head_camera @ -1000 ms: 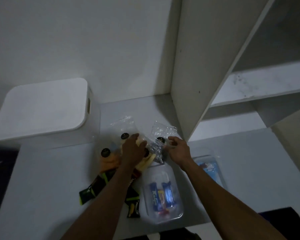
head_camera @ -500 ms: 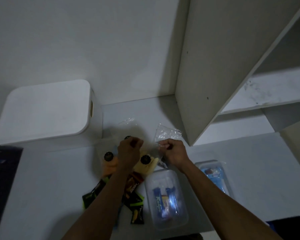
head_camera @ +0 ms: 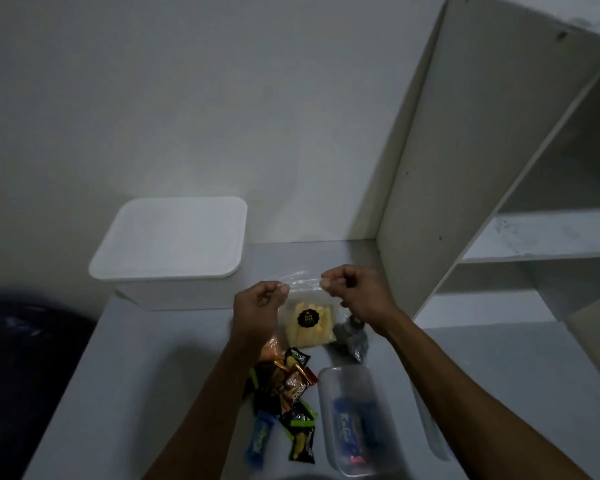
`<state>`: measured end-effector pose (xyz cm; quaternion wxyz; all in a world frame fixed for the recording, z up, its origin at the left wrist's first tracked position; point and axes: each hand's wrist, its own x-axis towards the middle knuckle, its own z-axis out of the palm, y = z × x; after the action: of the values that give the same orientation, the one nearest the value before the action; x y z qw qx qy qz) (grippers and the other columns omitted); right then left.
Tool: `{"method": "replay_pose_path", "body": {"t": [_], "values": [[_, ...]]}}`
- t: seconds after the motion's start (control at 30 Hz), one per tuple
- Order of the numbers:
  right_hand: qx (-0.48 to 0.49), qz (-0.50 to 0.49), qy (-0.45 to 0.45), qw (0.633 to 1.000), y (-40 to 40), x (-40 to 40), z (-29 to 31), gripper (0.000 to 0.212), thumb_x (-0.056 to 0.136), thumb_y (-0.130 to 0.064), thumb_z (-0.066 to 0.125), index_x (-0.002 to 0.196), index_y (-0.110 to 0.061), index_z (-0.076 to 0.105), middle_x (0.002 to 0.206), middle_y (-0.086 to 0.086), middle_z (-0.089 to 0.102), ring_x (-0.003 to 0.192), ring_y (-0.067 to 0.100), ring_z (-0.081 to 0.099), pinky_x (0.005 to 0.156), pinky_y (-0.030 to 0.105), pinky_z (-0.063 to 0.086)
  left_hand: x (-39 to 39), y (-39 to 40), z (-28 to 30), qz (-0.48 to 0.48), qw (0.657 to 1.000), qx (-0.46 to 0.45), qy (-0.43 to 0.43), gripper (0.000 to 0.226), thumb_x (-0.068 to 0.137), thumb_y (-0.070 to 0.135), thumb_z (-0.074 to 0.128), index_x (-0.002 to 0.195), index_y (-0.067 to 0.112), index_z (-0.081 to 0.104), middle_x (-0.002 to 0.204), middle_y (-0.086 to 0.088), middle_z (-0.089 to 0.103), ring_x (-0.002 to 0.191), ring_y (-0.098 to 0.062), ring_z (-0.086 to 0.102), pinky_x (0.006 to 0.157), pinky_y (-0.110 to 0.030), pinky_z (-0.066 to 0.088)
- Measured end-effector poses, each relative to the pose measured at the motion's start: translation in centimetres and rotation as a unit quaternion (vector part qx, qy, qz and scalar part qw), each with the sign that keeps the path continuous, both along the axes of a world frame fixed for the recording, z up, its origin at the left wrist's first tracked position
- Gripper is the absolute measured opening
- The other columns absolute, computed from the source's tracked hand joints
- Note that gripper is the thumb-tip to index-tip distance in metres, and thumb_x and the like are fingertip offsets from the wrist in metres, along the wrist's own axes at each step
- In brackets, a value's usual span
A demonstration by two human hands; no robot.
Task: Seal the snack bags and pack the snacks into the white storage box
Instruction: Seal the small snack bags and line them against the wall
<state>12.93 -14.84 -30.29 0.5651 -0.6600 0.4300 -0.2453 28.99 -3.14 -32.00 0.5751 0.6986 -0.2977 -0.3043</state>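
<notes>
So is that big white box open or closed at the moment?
Closed. The white storage box has its flat lid seated across the whole top, and the snack bag and wrapped candies lie outside on the table.

Your hands now hold the clear snack bag (head_camera: 307, 318) of yellow sticks up off the table, where a second ago they were down among the bags. Your left hand (head_camera: 257, 308) pinches the bag's top left corner and your right hand (head_camera: 355, 292) the top right, stretching the opening between them. The bag hangs below your fists, its black label facing you, above the loose candy wrappers (head_camera: 288, 393).
</notes>
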Motion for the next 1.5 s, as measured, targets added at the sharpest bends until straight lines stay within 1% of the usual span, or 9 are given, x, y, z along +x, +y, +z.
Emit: {"method": "replay_pose_path", "body": {"t": [0.17,0.27,0.4,0.5,0.77,0.93,1.07,1.23,1.5], "values": [[-0.092,0.053,0.042,0.993,1.0,1.4,3.2,0.012,0.082,-0.02,0.079,0.093,-0.02,0.074,0.087,-0.001,0.074,0.083,0.014,0.069,0.078,0.028,0.057,0.2,0.6,3.0,0.017,1.0,-0.017,0.002,0.006,0.089,0.019,0.068,0.089,0.016,0.073,0.082,-0.003,0.072,0.077,-0.012,0.065,0.07,-0.022,0.05],[-0.169,0.083,0.078,0.979,1.8,2.3,5.4,0.014,0.082,-0.023,0.079,0.094,-0.018,0.075,0.084,-0.004,0.074,0.076,0.007,0.068,0.07,0.02,0.054,0.1,0.8,4.4,0.024,0.999,-0.029,-0.026,0.006,0.089,0.02,0.069,0.086,0.017,0.073,0.083,-0.004,0.072,0.081,-0.016,0.065,0.073,-0.025,0.051],[-0.239,0.131,0.119,0.955,2.2,3.4,7.9,0.014,0.084,-0.029,0.077,0.094,-0.019,0.075,0.085,-0.004,0.073,0.079,0.008,0.066,0.071,0.026,0.052,0.2,1.3,5.6,0.014,0.997,-0.045,-0.065,0.008,0.089,0.023,0.069,0.082,0.022,0.073,0.08,0.001,0.071,0.082,-0.018,0.065,0.074,-0.03,0.051],[-0.254,0.153,0.134,0.946,2.1,4.0,9.1,0.012,0.086,-0.029,0.075,0.093,-0.018,0.075,0.086,-0.002,0.073,0.082,0.013,0.067,0.074,0.031,0.054,0.5,1.3,6.3,0.013,0.996,-0.052,-0.075,0.009,0.089,0.022,0.068,0.082,0.023,0.074,0.082,0.003,0.072,0.084,-0.017,0.066,0.076,-0.031,0.052],[-0.266,0.162,0.129,0.941,1.7,4.6,10.8,0.005,0.089,-0.027,0.071,0.086,-0.023,0.07,0.086,-0.004,0.071,0.084,0.011,0.065,0.077,0.028,0.053,1.0,0.6,7.7,0.002,0.995,-0.081,-0.055,0.014,0.089,0.02,0.069,0.078,0.029,0.072,0.084,0.0,0.074,0.088,-0.02,0.068,0.081,-0.033,0.054],[-0.276,0.168,0.136,0.937,1.3,4.9,10.9,0.01,0.092,-0.028,0.068,0.087,-0.019,0.07,0.087,0.001,0.072,0.084,0.016,0.065,0.076,0.031,0.052,1.3,0.4,7.9,-0.014,0.995,-0.093,-0.033,0.009,0.088,0.018,0.069,0.083,0.023,0.074,0.085,-0.001,0.074,0.088,-0.019,0.069,0.083,-0.031,0.054],[-0.277,0.164,0.128,0.938,1.4,5.4,11.0,0.01,0.092,-0.029,0.068,0.087,-0.02,0.069,0.086,-0.003,0.07,0.082,0.01,0.062,0.069,0.023,0.046,1.7,0.4,8.2,-0.013,0.995,-0.097,-0.034,0.009,0.089,0.016,0.069,0.084,0.021,0.074,0.082,0.001,0.074,0.084,-0.014,0.068,0.078,-0.024,0.051],[-0.262,0.155,0.112,0.946,1.3,5.1,11.3,0.007,0.091,-0.027,0.069,0.089,-0.02,0.071,0.084,-0.011,0.068,0.079,-0.005,0.058,0.065,0.012,0.039,2.5,0.3,8.4,-0.002,0.994,-0.103,-0.034,0.011,0.089,0.015,0.07,0.082,0.023,0.073,0.083,-0.002,0.073,0.085,-0.017,0.067,0.081,-0.027,0.053],[-0.26,0.133,0.104,0.951,1.4,5.0,11.5,0.008,0.089,-0.026,0.071,0.09,-0.018,0.073,0.087,-0.006,0.071,0.084,0.004,0.063,0.068,0.016,0.043,2.7,0.4,8.8,-0.001,0.993,-0.112,-0.037,0.008,0.089,0.016,0.069,0.083,0.021,0.073,0.08,0.001,0.072,0.081,-0.012,0.066,0.077,-0.022,0.051]]}}
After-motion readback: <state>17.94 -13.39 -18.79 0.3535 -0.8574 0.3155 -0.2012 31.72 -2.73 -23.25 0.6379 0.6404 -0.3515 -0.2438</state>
